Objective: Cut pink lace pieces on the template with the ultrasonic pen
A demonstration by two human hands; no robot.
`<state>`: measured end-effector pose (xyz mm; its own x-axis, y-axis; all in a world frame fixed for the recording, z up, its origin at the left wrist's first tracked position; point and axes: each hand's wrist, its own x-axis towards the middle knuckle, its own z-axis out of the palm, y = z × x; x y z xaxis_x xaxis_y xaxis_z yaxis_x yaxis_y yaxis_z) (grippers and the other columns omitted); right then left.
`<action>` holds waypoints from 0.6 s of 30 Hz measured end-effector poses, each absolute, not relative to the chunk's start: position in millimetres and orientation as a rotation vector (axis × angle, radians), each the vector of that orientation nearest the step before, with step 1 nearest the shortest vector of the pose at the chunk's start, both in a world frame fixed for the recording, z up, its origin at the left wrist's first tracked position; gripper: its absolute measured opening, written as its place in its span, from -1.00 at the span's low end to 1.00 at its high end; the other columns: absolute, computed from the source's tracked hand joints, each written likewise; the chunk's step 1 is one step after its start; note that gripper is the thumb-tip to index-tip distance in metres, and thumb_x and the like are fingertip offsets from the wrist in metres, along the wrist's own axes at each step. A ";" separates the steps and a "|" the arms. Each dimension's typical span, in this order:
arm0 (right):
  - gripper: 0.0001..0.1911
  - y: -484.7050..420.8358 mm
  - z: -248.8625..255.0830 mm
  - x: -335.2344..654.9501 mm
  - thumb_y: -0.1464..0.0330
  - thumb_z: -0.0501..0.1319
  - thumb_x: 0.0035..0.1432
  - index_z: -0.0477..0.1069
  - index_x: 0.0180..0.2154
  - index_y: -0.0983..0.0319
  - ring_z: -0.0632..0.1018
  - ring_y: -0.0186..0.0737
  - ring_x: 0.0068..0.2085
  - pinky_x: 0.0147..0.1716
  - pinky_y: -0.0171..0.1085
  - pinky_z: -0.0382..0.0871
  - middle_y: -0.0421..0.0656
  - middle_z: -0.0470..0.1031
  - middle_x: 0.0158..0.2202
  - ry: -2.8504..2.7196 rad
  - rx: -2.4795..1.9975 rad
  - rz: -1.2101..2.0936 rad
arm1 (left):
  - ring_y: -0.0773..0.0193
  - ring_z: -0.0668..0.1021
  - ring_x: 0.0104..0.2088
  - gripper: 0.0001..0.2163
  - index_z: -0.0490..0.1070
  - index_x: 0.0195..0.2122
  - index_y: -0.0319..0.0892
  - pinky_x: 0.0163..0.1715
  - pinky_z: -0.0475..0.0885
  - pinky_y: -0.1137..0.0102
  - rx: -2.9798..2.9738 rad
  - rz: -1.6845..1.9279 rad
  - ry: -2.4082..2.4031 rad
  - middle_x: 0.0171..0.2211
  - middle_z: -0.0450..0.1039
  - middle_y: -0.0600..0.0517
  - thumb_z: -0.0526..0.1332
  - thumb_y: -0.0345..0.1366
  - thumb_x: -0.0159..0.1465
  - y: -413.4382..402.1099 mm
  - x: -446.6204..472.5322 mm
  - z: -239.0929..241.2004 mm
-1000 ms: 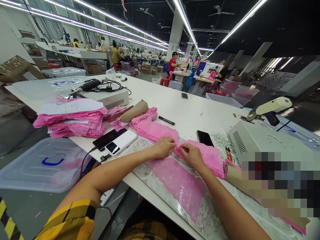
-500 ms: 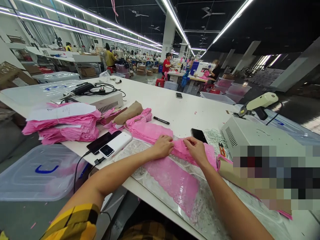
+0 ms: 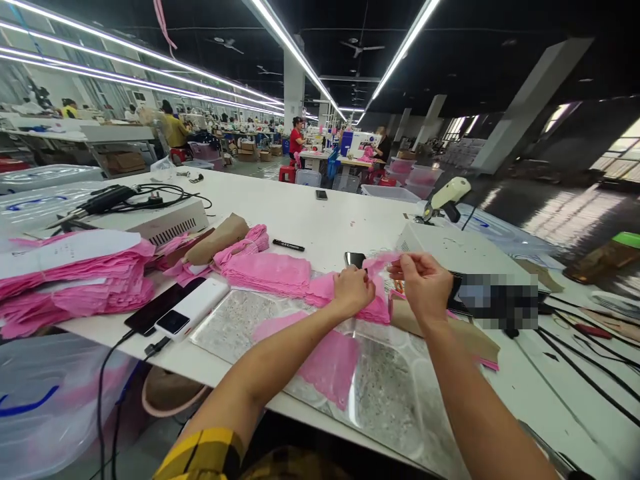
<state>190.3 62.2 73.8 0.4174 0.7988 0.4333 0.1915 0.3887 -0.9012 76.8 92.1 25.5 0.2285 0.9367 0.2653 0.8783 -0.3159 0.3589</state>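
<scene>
My right hand [image 3: 425,283] pinches one end of a thin pink fabric piece [image 3: 382,261], raised above a pink fabric stack [image 3: 376,308]. The fingers of my left hand [image 3: 354,291] are curled closed on the near part of that piece, just over the stack. To the left lies another pink fabric stack [image 3: 267,272]. Below my hands, a single pink fabric piece [image 3: 327,367] lies flat on the glossy, stone-patterned mat [image 3: 390,387]. Part of the stack is hidden behind my left hand.
Left are tied pink bundles [image 3: 100,293], a white power bank [image 3: 193,310] and a dark phone [image 3: 160,307]. A black marker [image 3: 289,245] lies beyond the stacks. Right stand a grey box [image 3: 425,247] and loose cables [image 3: 590,367]. Co-workers sit and stand farther back.
My right hand has moved right and up, lifting the end of a pink piece off the stack. My left hand has shifted right along the stack. The view has turned right.
</scene>
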 end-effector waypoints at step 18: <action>-0.70 -129.0 -30.8 309.8 0.06 0.05 -0.13 0.35 -0.50 0.12 0.48 -0.13 -0.50 -0.43 -0.18 0.29 -0.19 0.46 -0.59 -1.097 -2.261 0.290 | 0.17 0.49 -0.21 -0.91 0.49 -0.31 -0.19 0.24 0.13 0.04 3.058 0.169 0.533 -0.29 0.51 -0.02 0.24 -0.40 0.14 -23.0 39.8 -6.9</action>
<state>309.8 -129.0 -30.8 0.6345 0.7704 0.0627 0.6388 -0.4770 -0.6036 39.8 -23.0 -6.9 0.9354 0.3388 0.1011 0.3353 -0.9408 0.0505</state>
